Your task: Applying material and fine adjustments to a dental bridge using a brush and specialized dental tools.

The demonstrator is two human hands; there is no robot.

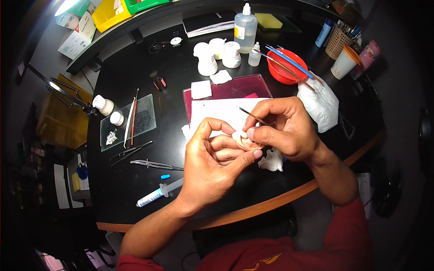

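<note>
Over the near middle of the table, my left hand (210,169) is closed around a small pinkish-beige dental model (248,143), thumb at its near edge and fingers behind it. My right hand (289,131) comes in from the right with thumb and forefinger pinched at the model's upper edge. A thin dark stick-like tool (253,116) is tucked in that hand and points up to the left; whether it is a brush I cannot tell. The right fingertips partly cover the model, and any small piece between them is hidden. Crumpled white tissue (271,160) lies below my right hand.
A white sheet (212,110) lies on a dark red tray (262,83) beyond my hands. Farther back stand white jars (231,55), a clear bottle (245,29) and a red bowl (285,74) with brushes. Leftward are a glass slab (147,113), tweezers (153,164) and a syringe (156,195).
</note>
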